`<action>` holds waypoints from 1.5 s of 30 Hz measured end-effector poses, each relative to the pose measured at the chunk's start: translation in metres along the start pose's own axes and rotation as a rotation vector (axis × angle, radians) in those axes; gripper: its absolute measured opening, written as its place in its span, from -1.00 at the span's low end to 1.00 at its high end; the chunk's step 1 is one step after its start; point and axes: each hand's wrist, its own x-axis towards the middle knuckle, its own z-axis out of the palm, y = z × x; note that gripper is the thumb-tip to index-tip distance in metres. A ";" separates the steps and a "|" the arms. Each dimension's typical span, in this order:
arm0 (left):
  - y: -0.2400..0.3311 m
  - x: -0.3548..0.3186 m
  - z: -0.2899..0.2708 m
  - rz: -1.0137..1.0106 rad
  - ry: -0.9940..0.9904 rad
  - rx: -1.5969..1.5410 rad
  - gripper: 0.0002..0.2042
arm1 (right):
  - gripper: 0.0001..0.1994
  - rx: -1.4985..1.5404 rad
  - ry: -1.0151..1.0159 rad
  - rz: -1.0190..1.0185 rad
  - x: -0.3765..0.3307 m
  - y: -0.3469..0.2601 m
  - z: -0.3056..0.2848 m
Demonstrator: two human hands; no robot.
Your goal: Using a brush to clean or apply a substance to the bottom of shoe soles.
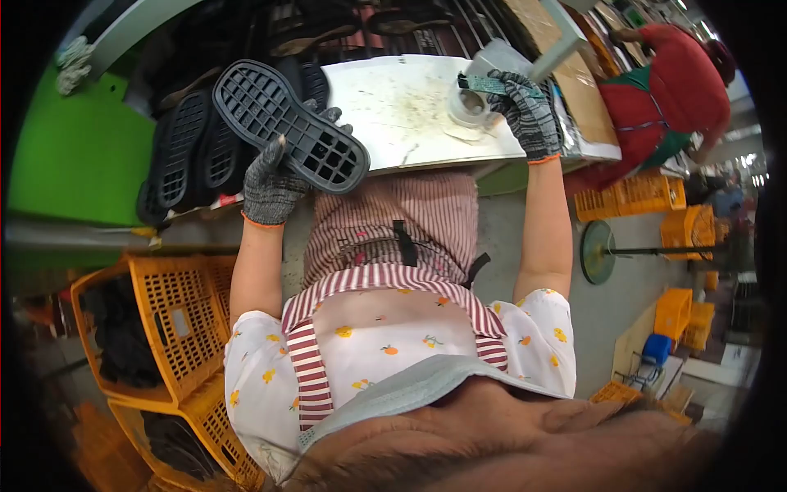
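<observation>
My left hand (276, 184), in a dark grey knit glove, grips a black shoe sole (291, 123) with its gridded underside showing. The sole is tilted above the left end of a white work board (385, 107), which is stained in the middle. My right hand (525, 115), gloved alike, is closed on a brush with a greenish handle (502, 85). The brush's dark tip is over or beside a small whitish cup (468, 105); I cannot tell if it touches the rim. More black soles (182, 152) stand in a row left of my left hand.
A translucent container (502, 57) stands behind the cup. Dark shoe parts (311, 29) lie on a rack at the back. Stacked orange crates (176, 328) with black items are at my lower left. At right, a person in red (684, 82) bends near orange crates (630, 197).
</observation>
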 end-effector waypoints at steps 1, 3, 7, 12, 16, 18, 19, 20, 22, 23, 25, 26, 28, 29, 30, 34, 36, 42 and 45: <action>-0.004 0.004 0.000 -0.030 -0.065 0.006 -0.26 | -0.74 -0.150 -0.024 -0.038 -0.008 -0.008 -0.004; -0.016 0.015 0.001 -0.069 -0.143 0.004 -0.28 | -0.79 -0.153 0.128 0.055 -0.021 -0.008 -0.018; -0.047 0.032 0.003 -0.068 -0.174 0.183 -0.34 | -0.77 -0.207 0.178 0.192 -0.034 -0.006 -0.031; -0.078 0.043 -0.017 0.050 -0.064 0.507 -0.26 | -0.75 -0.386 0.248 0.081 -0.027 0.017 -0.015; -0.084 0.051 -0.019 0.085 -0.041 0.665 -0.32 | -0.80 -0.649 0.248 0.125 -0.013 0.037 -0.016; -0.085 0.057 -0.024 0.091 -0.027 0.835 -0.29 | -0.81 -0.861 0.201 0.034 -0.005 0.045 -0.016; -0.085 0.060 -0.027 0.085 -0.025 0.834 -0.29 | -0.81 -0.860 0.201 0.041 -0.004 0.049 -0.015; -0.087 0.063 -0.028 0.093 -0.051 0.849 -0.29 | -0.81 -0.997 0.170 -0.021 -0.004 0.053 -0.013; -0.089 0.068 -0.029 0.091 -0.093 0.860 -0.29 | -0.82 -1.088 0.120 -0.072 -0.002 0.061 -0.008; -0.088 0.070 -0.031 0.087 -0.092 0.856 -0.29 | -0.82 -1.090 0.118 -0.066 -0.002 0.064 -0.007; -0.087 0.073 -0.030 0.070 -0.123 0.991 -0.29 | -0.81 -1.069 0.199 -0.035 -0.002 0.068 -0.005; -0.085 0.074 -0.028 0.105 -0.139 1.086 -0.30 | -0.81 -1.070 0.196 -0.029 -0.003 0.067 -0.005; -0.085 0.073 -0.033 0.141 -0.126 1.076 -0.30 | -0.79 -0.882 0.251 0.163 0.000 0.058 -0.004; -0.085 0.073 -0.034 0.176 -0.122 1.069 -0.31 | -0.79 -0.880 0.240 0.163 0.000 0.058 -0.006; -0.084 0.075 -0.035 0.183 -0.139 1.059 -0.30 | -0.76 -0.843 0.243 0.213 0.000 0.056 -0.008; -0.084 0.081 -0.034 0.246 -0.135 1.050 -0.30 | -0.68 -0.847 0.242 0.248 -0.002 0.049 -0.017; -0.086 0.085 -0.033 0.293 -0.123 1.074 -0.30 | -0.68 -0.822 0.262 0.256 -0.004 0.047 -0.019; -0.103 0.090 -0.037 0.347 -0.058 0.796 -0.24 | -0.81 -0.589 0.300 0.284 -0.022 0.030 -0.010; -0.106 0.087 -0.032 0.409 -0.013 0.898 -0.24 | -0.80 -0.525 0.391 0.264 -0.036 0.019 0.007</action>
